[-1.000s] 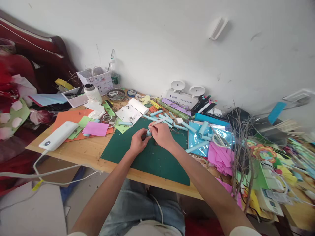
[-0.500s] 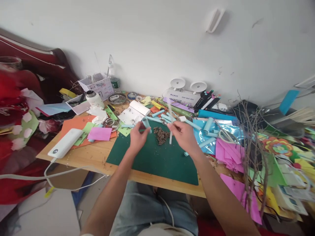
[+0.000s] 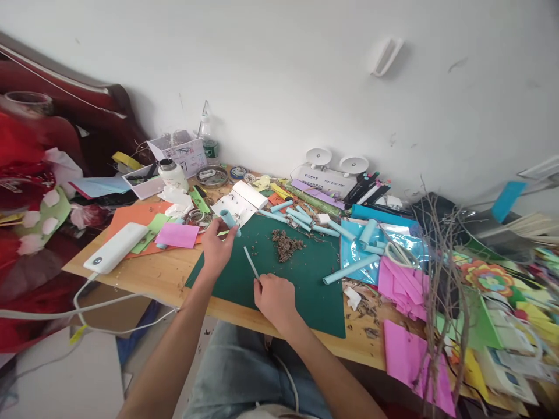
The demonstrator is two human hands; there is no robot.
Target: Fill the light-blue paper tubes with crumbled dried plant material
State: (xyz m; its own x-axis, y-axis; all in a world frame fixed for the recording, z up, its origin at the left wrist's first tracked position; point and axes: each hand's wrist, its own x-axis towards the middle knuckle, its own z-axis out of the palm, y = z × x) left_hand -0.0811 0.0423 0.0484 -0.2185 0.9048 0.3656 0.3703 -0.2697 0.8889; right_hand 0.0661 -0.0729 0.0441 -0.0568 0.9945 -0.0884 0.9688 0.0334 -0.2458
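Note:
My left hand (image 3: 218,247) is closed round a short light blue paper tube (image 3: 227,219), which stands nearly upright over the left back part of the green cutting mat (image 3: 305,297). Near the front edge of the mat, my right hand (image 3: 276,298) grips the lower end of a thin pale stick (image 3: 250,262); its free tip points up and left, below the tube and apart from it. Between and beyond the hands lies a heap of brown crumbly bits (image 3: 287,245) on the mat.
Several more blue paper tubes (image 3: 351,269) lie along the mat's back and right. Scissors (image 3: 399,255), pink paper (image 3: 404,285) and upright twigs (image 3: 441,291) crowd the right. To the left are a white power bank (image 3: 116,247), a white bottle (image 3: 172,176) and coloured sheets (image 3: 177,235).
Both hands were together over the heap, then parted. My left hand moved left with the blue tube; my right hand came down toward the front edge, still gripping the thin stick.

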